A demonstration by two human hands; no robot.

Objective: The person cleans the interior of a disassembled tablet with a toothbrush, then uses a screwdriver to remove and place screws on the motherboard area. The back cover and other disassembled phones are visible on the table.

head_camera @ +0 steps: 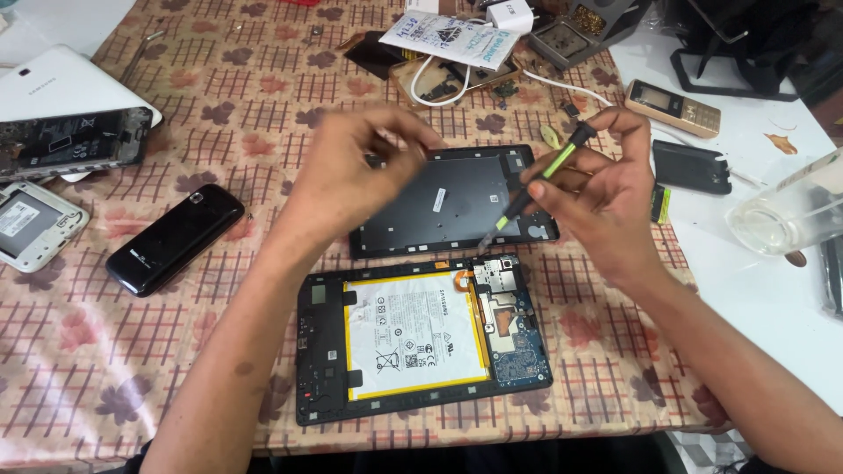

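In the head view, the right hand (606, 189) has its grip closed around a green-black screwdriver (537, 180), tip slanted down toward the circuit board of the opened tablet (421, 338), which lies flat on the surface (176, 351). The left hand (356, 171) hovers blurred over the removed back cover (457, 202), fingers curled; whether it holds something, I cannot tell.

right hand (606, 189) gripping green-black screwdriver (537, 184) — tip above opened tablet (421, 338), left hand (351, 171) hovering
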